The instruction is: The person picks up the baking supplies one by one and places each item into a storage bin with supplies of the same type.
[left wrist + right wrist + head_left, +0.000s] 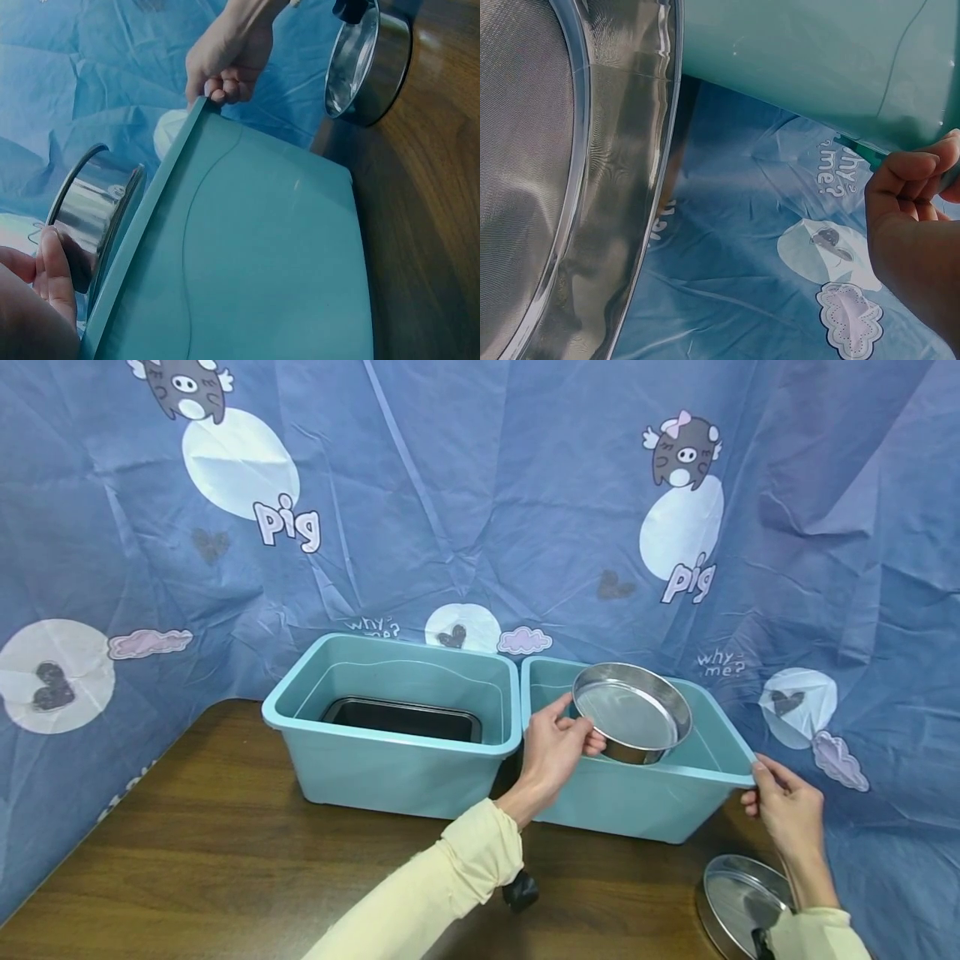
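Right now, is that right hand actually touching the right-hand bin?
Touching. The head view shows the right hand gripping the right-hand bin at its upper corner.

A round metal sieve [632,714] is held over the right teal bin [626,806].

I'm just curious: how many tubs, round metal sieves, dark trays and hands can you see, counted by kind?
Tubs: 2 (left tub, right tub)
Round metal sieves: 2 (raised sieve, lower sieve)
Dark trays: 1 (dark tray, inside the left tub)
Hands: 2 (left hand, right hand)
Total: 7
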Demonstrator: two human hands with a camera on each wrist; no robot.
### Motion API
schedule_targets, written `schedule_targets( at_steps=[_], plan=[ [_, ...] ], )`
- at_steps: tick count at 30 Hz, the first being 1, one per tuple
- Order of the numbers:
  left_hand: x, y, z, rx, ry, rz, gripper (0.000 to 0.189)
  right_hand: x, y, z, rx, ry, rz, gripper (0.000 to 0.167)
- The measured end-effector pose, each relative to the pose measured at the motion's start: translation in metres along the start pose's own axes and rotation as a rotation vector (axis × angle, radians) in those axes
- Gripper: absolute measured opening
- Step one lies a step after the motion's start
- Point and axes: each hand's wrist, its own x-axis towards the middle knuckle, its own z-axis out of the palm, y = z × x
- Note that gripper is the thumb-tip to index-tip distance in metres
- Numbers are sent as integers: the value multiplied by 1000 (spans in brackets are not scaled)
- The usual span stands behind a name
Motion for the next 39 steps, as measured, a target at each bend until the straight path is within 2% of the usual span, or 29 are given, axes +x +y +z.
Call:
schedule_targets(
  at_steps=[4, 8, 13, 17, 24, 35, 39],
  plan=[
    [1, -1, 0, 7, 16, 3, 63, 0, 0, 0, -14, 6, 4, 32],
    [1, -2, 1, 19, 34, 3, 61, 0, 0, 2, -46, 8, 12, 13],
    [3, 0, 3, 28, 47, 6, 60, 2, -1, 3, -72, 5, 21, 31],
    [4, -1, 4, 39, 54, 9, 59, 2, -1, 4, -75, 11, 26, 29],
    [5, -2, 5, -21, -19, -37, 59, 1, 0, 5, -79, 14, 15, 29],
    [-1, -4, 4, -44, -72, -44, 54, -1, 1, 2, -35, 19, -6, 10],
    [-4, -6, 3, -48, -90, -40, 51, -1, 0, 2, -22, 26, 6, 19]
  ],
)
